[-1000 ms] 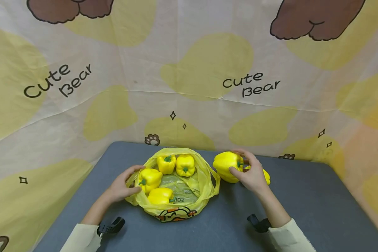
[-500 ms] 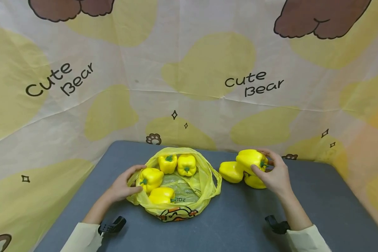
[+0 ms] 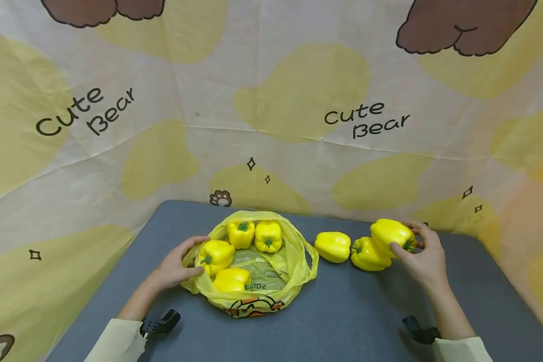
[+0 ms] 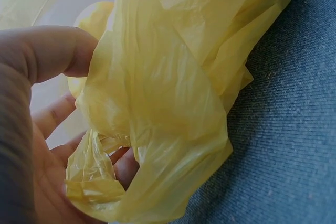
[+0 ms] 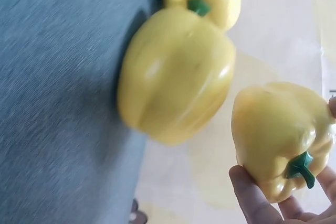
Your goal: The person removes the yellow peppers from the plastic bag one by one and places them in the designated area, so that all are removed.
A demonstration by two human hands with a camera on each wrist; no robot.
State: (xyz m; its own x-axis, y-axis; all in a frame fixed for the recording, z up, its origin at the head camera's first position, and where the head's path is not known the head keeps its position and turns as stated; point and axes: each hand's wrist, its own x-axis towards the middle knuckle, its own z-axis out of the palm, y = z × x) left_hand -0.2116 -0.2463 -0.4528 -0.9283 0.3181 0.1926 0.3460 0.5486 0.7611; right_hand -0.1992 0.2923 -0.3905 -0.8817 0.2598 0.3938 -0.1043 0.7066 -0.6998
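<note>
My right hand [image 3: 425, 259] holds a yellow bell pepper [image 3: 391, 235] by its stem end, raised above the table in the right wrist view. Two more yellow bell peppers [image 3: 332, 247] lie in a row to the left of it. At the left, a thin yellow plastic bag [image 3: 300, 266] sits with its mouth wide, several yellow bell peppers [image 3: 268, 237] inside. My left hand [image 3: 174, 266] grips the bag's left side, next to one of these peppers. In the left wrist view, the thumb lies on the yellow plastic [image 4: 168, 87] and the fingers are partly hidden behind it.
Everything rests on a dark grey-blue table [image 3: 326, 322]. A printed cloth [image 3: 289, 100] with bear feet and lettering hangs behind and beside it. Dark wrist devices [image 3: 421, 332] hang below both forearms.
My right hand has moved right, carrying the bell pepper from near the bag past the two others; a pepper beside the bag has come into view. The left hand has stayed at the bag.
</note>
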